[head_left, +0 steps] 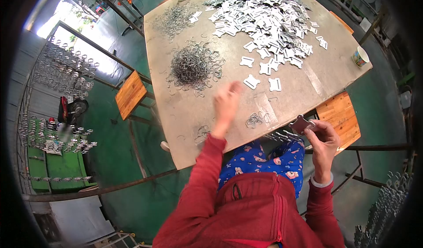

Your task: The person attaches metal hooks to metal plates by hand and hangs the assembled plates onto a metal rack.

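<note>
My right hand [324, 143], at the table's front edge, pinches a flat metal buckle plate [301, 124] with notched sides. Over the tabletop reaches my left hand [227, 103], its fingers smeared by motion, so whether it holds anything does not show. Just beyond it lies a dense heap of bent wire hooks [190, 66]. Two loose plates, one of them a slotted plate [275, 84], rest to its right. A small cluster of wire hooks [254, 120] sits between my hands, and a few more hooks [202, 133] lie beside my left wrist.
A large pile of metal plates [269, 19] covers the back of the table [238, 138]. Another spread of small hooks [172, 20] lies at the back left. A paper cup [360, 57] stands near the right corner. Wooden stools [131, 94] flank the table; racks of hanging parts [66, 67] stand left.
</note>
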Tool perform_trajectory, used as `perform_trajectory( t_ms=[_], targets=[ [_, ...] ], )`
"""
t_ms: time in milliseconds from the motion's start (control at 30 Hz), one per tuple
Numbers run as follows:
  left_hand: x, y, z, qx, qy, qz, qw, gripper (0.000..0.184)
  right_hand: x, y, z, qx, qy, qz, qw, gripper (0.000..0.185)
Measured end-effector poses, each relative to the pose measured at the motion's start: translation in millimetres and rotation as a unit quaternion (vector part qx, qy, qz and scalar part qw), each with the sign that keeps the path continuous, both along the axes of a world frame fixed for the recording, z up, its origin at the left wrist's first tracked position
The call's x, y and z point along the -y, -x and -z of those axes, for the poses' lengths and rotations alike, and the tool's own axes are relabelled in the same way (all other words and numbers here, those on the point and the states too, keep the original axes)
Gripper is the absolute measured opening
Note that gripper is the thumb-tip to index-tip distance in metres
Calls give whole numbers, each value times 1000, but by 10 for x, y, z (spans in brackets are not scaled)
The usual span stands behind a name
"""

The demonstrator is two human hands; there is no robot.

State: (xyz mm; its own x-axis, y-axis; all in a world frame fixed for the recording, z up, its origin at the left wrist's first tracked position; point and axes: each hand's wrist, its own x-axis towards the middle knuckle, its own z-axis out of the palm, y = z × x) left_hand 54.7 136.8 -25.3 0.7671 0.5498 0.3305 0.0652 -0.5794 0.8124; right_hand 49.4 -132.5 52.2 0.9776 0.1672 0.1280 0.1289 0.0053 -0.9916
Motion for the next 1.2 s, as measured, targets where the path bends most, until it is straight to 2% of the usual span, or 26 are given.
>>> perform_trajectory(
  t_ms=[67,167,200,300,367,467,500,567,633,700,767,867,1200],
  targets=[
    [-715,-284,381,-15,-119,-58,991,23,-10,-7,27,-6,2,-2,1000,19],
    [-1124,-456,703,-185,-260,-105,942,19,-8,-43,18,-18,31,22,999,19],
    [-1158,-477,810,-126,-278,-111,946,17,5,-59,-5,-3,70,37,997,19],
    [-1009,-430,622,-184,-298,-65,934,14,46,-101,21,-6,4,16,1000,17],
    [-986,-429,707,-107,-252,-87,958,17,57,-107,2,-10,7,13,1000,17],
    [-653,-324,442,-39,-33,-35,998,22,95,-95,48,-19,-7,14,1000,24],
    [-497,-280,341,-18,53,23,998,22,106,-86,56,-25,-22,16,999,22],
    [-116,-172,129,25,221,135,966,24,120,-87,84,-32,-51,18,998,19],
    [289,-59,-77,28,340,216,915,26,155,-95,184,-30,-53,23,998,18],
    [678,83,-355,-1,422,262,868,19,189,-108,272,-31,-48,31,998,17],
    [924,154,-506,-1,474,323,819,17,206,-82,262,-50,-47,23,997,16],
    [1155,142,-665,7,496,363,789,13,227,-61,352,-40,-81,15,996,16],
    [1376,67,-658,9,486,322,812,12,311,45,330,-1,-73,39,997,16]
  ],
)
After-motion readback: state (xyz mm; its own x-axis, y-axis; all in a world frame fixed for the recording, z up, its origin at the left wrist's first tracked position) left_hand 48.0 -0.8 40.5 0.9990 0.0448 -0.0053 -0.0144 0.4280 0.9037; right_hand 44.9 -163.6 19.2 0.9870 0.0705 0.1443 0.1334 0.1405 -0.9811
